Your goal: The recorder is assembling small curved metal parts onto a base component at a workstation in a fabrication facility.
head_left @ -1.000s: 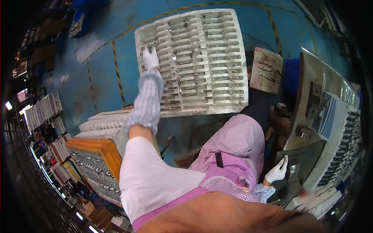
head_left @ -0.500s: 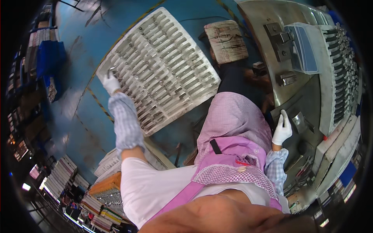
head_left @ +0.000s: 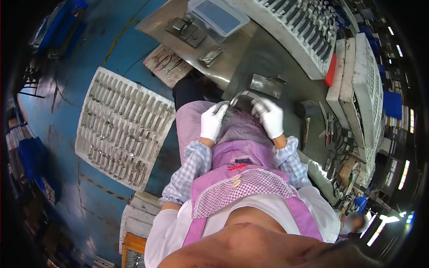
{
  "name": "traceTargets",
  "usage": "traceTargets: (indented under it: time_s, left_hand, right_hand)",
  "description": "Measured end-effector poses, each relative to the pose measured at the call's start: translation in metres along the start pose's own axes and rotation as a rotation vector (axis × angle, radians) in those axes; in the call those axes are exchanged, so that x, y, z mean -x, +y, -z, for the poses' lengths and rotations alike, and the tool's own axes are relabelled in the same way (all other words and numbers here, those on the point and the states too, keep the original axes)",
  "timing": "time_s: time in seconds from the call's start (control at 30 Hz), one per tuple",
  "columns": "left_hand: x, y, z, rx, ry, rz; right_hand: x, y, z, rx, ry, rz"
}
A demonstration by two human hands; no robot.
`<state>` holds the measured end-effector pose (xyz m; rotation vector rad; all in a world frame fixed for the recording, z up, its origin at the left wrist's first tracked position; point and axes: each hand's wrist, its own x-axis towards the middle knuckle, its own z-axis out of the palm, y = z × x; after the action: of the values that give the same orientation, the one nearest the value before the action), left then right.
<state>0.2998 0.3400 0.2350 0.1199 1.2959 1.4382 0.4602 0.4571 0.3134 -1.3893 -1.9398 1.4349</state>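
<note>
A slim, curved, shiny metal piece (head_left: pixel 244 94) is held over my lap, just off the near edge of the metal bench. My left hand (head_left: pixel 213 120), in a white glove, pinches its left end. The gloved right hand (head_left: pixel 270 118) has its fingers curled at the other end; they blur slightly, and their exact grip is partly hidden. Just beyond the hands, a bent metal plate fixture (head_left: pixel 267 85) sits on the bench. To my left, a white foam tray (head_left: pixel 169 117) carries rows of similar metal pieces in its slots.
On the bench (head_left: pixel 239 67) are a metal block fixture (head_left: pixel 187 32), a small shiny block (head_left: pixel 211 56) and a clear plastic box (head_left: pixel 219 17). Another foam tray (head_left: pixel 286 31) with dark curved pieces stands far right. A hammer (head_left: pixel 306 117) and pliers (head_left: pixel 330 127) lie at right.
My left hand has come from the tray to my lap with a metal piece. The right hand has left the bench to meet it. My view has turned rightward.
</note>
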Motion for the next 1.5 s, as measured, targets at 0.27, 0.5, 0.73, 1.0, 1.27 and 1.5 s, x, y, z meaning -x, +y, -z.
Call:
traceTargets:
  time_s: [0.27,0.5,0.73,1.0,1.27,1.5]
  left_hand:
    - [-0.054,0.017,-0.089,-0.737,0.152,-0.852]
    - [-0.069,-0.002,-0.124,-0.840,0.293,-0.693]
    - [-0.072,-0.005,-0.131,-0.848,0.295,-0.610]
    - [-0.059,0.007,-0.128,-0.936,0.330,-0.542]
    - [0.009,0.005,-0.095,-0.192,-0.068,-0.075]
    - [0.005,-0.106,0.182,-0.561,0.971,-0.350]
  right_hand:
    - [-0.036,0.055,0.057,-0.003,0.343,0.191]
    - [-0.048,0.062,0.077,-0.494,0.228,0.102]
    - [-0.059,0.122,0.082,0.214,0.553,0.523]
    - [-0.059,0.097,0.078,0.369,0.409,0.424]
    - [-0.008,0.073,0.041,0.568,0.256,0.898]
    - [-0.025,0.085,0.010,0.633,0.273,0.536]
